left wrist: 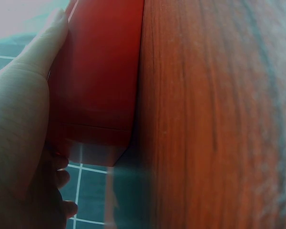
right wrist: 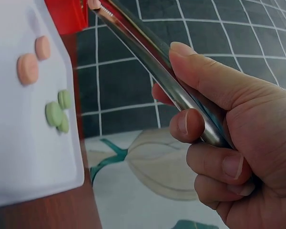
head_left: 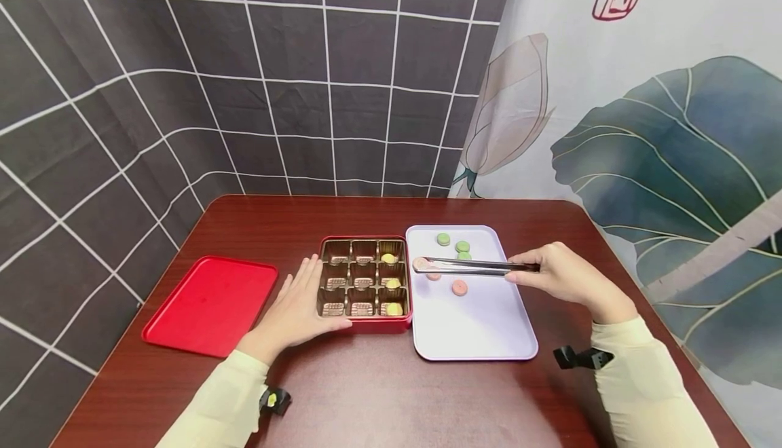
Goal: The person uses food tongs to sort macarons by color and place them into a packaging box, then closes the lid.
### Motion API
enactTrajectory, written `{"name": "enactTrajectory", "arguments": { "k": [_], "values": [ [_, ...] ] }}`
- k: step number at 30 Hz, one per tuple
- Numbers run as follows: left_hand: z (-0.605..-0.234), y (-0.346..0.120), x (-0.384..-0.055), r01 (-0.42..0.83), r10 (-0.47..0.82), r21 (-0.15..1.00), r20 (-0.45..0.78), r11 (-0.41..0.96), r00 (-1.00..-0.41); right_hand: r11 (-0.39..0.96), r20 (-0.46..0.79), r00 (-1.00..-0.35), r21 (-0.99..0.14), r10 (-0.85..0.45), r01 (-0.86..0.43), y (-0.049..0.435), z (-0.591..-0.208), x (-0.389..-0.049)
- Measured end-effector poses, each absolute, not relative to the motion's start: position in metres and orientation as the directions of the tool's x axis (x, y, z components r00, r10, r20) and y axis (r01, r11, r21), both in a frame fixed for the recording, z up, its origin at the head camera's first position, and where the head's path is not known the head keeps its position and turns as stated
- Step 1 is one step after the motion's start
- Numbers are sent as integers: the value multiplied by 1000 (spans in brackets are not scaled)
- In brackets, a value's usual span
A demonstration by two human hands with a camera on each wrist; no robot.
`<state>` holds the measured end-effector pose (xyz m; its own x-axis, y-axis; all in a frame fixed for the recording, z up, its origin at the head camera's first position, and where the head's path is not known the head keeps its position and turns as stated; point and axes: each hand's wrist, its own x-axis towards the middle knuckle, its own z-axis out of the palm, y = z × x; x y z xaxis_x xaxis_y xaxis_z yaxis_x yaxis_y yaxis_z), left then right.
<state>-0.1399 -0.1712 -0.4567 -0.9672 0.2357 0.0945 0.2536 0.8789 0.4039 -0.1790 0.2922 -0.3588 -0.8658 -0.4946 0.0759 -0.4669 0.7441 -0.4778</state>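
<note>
My right hand [head_left: 565, 275] grips metal tongs [right wrist: 157, 78] by their rear part. Their tips pinch a pink macaron [head_left: 419, 263], held above the tray's left edge beside the box. Two more pink macarons [right wrist: 27, 69] and three green macarons [right wrist: 54, 114] lie on the white tray [head_left: 476, 329]. Against the front-left corner of the red box [left wrist: 97, 62] rests my left hand [head_left: 299, 312], fingers straight along its left side and thumb along the front wall. The box's gold divided insert [head_left: 350, 265] carries yellow macarons [head_left: 392, 309] down its right column; the middle and left columns show bare compartments.
A flat red lid [head_left: 210, 305] lies on the brown table [head_left: 366, 394], left of the box. The tray stands directly against the box's right side. Behind the table hang a dark grid-patterned cloth [head_left: 293, 108] and a pale flower-printed cloth [head_left: 568, 47].
</note>
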Motion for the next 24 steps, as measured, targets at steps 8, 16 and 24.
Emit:
{"name": "enactTrajectory", "arguments": {
  "k": [8,16,24],
  "values": [
    [-457,-172,-140,256,238,398,94,881,-967,727,95,-836,-446,-541,-521,269,-351,-200],
    [-456,-171,-140,258,242,398,91,880,-966,692,90,-790,-430,-606,-580,253,-348,-218],
    [-457,-171,-140,260,242,397,97,880,-966,681,85,-773,-420,-629,-600,240,-348,-233]
  ]
}}
